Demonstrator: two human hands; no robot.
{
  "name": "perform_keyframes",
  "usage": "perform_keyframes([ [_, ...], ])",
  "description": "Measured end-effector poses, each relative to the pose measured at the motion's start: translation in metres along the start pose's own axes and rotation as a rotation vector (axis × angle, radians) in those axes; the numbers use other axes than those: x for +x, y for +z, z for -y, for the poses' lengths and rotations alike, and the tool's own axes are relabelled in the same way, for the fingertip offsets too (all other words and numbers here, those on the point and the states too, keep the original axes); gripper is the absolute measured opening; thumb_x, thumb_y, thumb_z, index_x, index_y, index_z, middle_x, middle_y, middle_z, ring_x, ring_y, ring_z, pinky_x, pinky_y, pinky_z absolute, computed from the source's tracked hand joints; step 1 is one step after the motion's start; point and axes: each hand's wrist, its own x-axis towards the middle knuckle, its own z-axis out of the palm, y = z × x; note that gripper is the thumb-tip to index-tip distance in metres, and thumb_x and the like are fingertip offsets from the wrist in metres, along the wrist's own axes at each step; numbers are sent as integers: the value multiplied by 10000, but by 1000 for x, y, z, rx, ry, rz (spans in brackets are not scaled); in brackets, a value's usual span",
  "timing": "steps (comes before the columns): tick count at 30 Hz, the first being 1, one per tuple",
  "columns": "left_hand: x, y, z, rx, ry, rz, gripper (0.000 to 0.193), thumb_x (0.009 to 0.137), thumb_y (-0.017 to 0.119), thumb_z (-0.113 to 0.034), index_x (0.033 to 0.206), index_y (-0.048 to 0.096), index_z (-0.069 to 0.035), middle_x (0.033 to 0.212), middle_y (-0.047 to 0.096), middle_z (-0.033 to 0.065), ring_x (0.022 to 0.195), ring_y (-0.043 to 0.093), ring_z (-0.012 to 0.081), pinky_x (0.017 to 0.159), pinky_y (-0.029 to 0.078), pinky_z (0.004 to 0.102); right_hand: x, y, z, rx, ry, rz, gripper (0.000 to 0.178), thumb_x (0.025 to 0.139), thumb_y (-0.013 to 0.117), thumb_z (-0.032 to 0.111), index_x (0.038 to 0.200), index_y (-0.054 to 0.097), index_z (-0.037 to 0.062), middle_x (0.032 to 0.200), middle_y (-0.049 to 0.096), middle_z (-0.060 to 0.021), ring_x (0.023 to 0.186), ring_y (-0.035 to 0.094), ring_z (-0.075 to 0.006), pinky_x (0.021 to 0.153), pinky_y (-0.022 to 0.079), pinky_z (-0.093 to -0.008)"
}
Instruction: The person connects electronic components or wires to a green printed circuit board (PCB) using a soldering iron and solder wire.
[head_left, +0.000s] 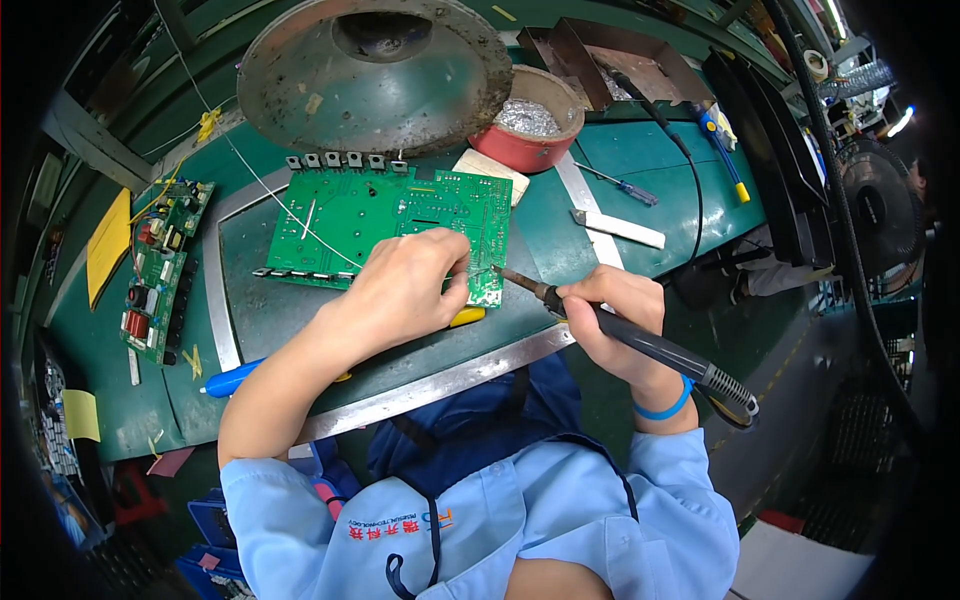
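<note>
A large green circuit board point(330, 225) lies solder side up on the bench, with a row of upright components along its far edge. My right hand point(620, 315) grips a black soldering iron point(665, 350) like a pen. The iron's tip points at the board's right part, close to my left fingertips. Thin solder wire point(270, 190) runs down from the upper left to my left hand point(405, 275), which is closed in a pinch over the board. That hand covers part of the board and hides the wire's end.
A big metal dome hood point(450, 75) hangs beyond the board. Near it stand a red bowl point(525, 153) of silvery material and an open metal box point(640, 60). A screwdriver point(635, 190) lies right; another populated board point(155, 290) lies left. A blue tool point(235, 378) lies by my left forearm.
</note>
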Motion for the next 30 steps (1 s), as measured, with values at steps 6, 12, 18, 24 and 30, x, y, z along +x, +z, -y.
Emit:
perform_keyframes([
  [6, 0, 0, 0, -2, 2, 10, 69, 636, 516, -26, 685, 492, 16, 729, 542, 148, 666, 536, 323, 593, 432, 375, 7, -4, 4, -5, -7, 80, 52, 620, 576, -23, 663, 552, -7, 538, 505, -93, 440, 505, -195, 399, 387, -264],
  [12, 0, -1, 0, -6, -3, 28, 73, 631, 512, -23, 689, 494, 20, 732, 542, 150, 676, 537, 322, 605, 433, 373, 7, -5, 0, 17, 6, 59, 60, 596, 545, -31, 655, 555, -25, 532, 520, -102, 453, 523, -180, 420, 383, -249],
  [18, 1, 1, 2, -7, 7, 6, 76, 644, 518, -26, 698, 498, 23, 716, 539, 150, 660, 535, 323, 595, 432, 373, 8, -10, -3, 45, 18, 120, 80, 597, 550, -27, 674, 568, -31, 554, 536, -101, 484, 530, -180, 449, 397, -247],
  [24, 0, 3, 3, -12, 32, -21, 73, 651, 528, -28, 699, 495, 16, 704, 532, 149, 647, 530, 321, 572, 423, 376, 21, -17, -20, 148, -3, 248, 55, 624, 579, 19, 678, 582, 30, 555, 484, -53, 504, 467, -162, 447, 353, -268],
  [30, 1, 7, 5, -2, 51, -48, 77, 653, 536, -31, 697, 489, 11, 698, 526, 145, 641, 526, 318, 562, 419, 374, 27, -24, -23, 162, -3, 308, 47, 637, 572, 33, 678, 593, 31, 567, 484, -46, 516, 465, -149, 463, 353, -262],
])
